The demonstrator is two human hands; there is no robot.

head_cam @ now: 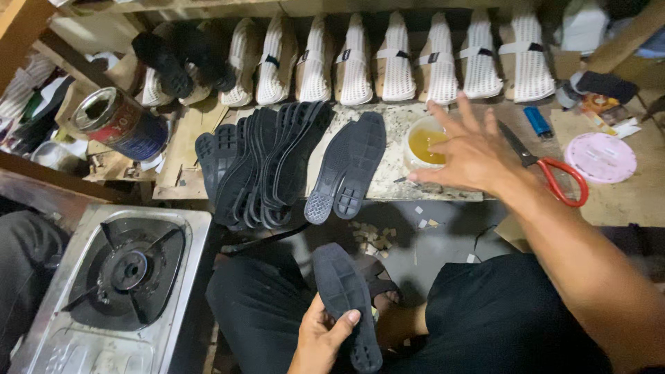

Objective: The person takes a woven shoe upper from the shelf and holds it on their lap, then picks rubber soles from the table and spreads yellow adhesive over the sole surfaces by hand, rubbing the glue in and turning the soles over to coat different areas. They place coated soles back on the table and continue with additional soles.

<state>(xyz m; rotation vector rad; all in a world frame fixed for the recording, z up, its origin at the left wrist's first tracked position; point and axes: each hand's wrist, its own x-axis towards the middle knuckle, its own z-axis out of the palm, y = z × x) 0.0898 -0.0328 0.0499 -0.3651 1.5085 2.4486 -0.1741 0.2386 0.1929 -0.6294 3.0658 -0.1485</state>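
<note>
The person is sitting low in a crowded workshop corner, looking down at a worn wooden counter (623, 201) that is stained and scratched. The left hand (322, 339) is gripping a black rubber shoe sole (344, 298) over the lap, the thumb lying across its ribbed face. The right hand (471, 149) is stretching forward with fingers spread open, and it is hovering over a small white bowl of yellow glue (424, 142) that is standing on a speckled board (395, 128) on the counter.

Beside the bowl, two more black soles (348, 166) are lying side by side on the board, and to their left a thick stack of black soles (260, 166) is leaning in a fan. Behind them, a long row of white mesh shoe uppers (395, 59) is standing against the back wall, with a pair of black ones (181, 59) at the left end.

Red-handled scissors (554, 173), a blue lighter (537, 120) and a round pink lid (600, 157) are resting right of the hand. A dented metal can with dark blue side (119, 123) is lying tilted at the left. Lower left, a steel gas stove with black burner (125, 273) is sitting near the knee. Small scraps (374, 235) are scattering the grey floor under the counter edge.
</note>
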